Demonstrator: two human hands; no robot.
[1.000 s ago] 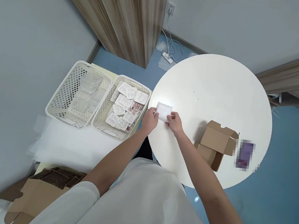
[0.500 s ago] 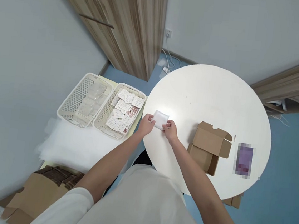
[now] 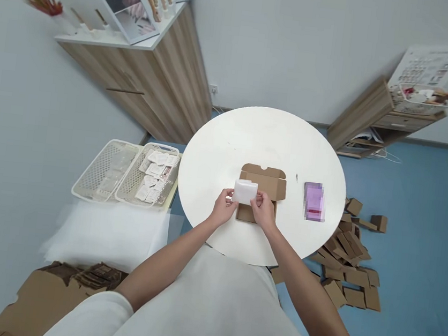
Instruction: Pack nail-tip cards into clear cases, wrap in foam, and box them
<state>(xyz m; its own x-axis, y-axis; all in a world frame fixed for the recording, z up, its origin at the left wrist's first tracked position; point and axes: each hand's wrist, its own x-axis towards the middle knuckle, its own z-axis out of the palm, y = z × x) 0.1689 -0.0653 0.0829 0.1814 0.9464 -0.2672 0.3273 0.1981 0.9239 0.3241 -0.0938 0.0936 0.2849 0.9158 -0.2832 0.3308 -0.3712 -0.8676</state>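
Note:
A small white wrapped packet (image 3: 245,192) is held up between both hands, over an open brown cardboard box (image 3: 264,184) on the round white table (image 3: 213,150). My left hand (image 3: 224,208) pinches the packet's left edge. On its right edge, my right hand (image 3: 263,209) grips with thumb and fingers. The packet hides part of the box's opening; the box's lid is folded back, away from me. Right of the box lies a purple item (image 3: 314,202), blurred in the picture.
Two white baskets (image 3: 104,171) stand to the left, one with printed packets (image 3: 154,177). Nearer are white sheets (image 3: 115,231) and flattened cardboard (image 3: 43,298). Many small brown boxes (image 3: 353,258) lie on the floor at right. Wooden cabinets stand behind.
The view has turned right and up. Both hands have carried the white packet from the table's left side to over the open box, still holding it by its edges.

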